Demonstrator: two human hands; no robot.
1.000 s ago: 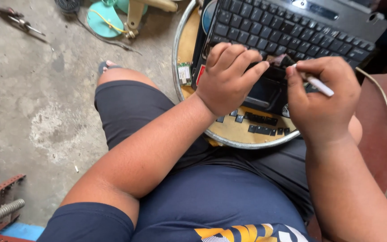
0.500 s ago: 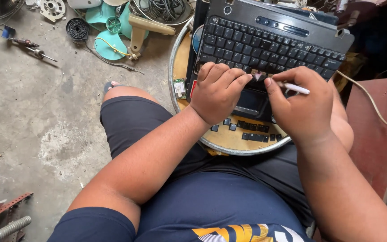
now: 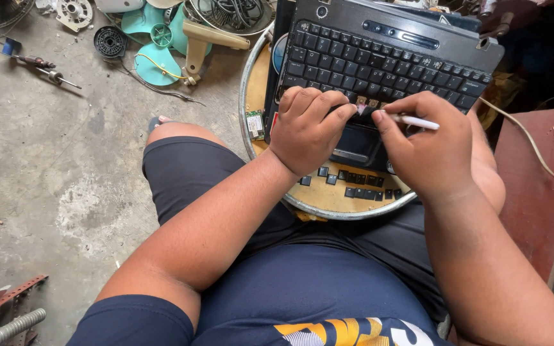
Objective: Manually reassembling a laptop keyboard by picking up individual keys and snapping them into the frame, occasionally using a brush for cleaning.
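Head view | black laptop keyboard (image 3: 379,61) at upper centre, some keys removed | right hand (image 3: 434,147) pinched around white tool (image 3: 415,121) | left hand (image 3: 306,128) curled, fingertips pressed on keys

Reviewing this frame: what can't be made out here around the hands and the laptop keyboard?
Head view only:
- Tip of the white tool in the right hand: too small to identify.
- Keyboard bottom row and touchpad: covered by the left hand and right hand.
- Loose black keys on the round tray: markings too small.
- Right forearm: cut off by the bottom edge.
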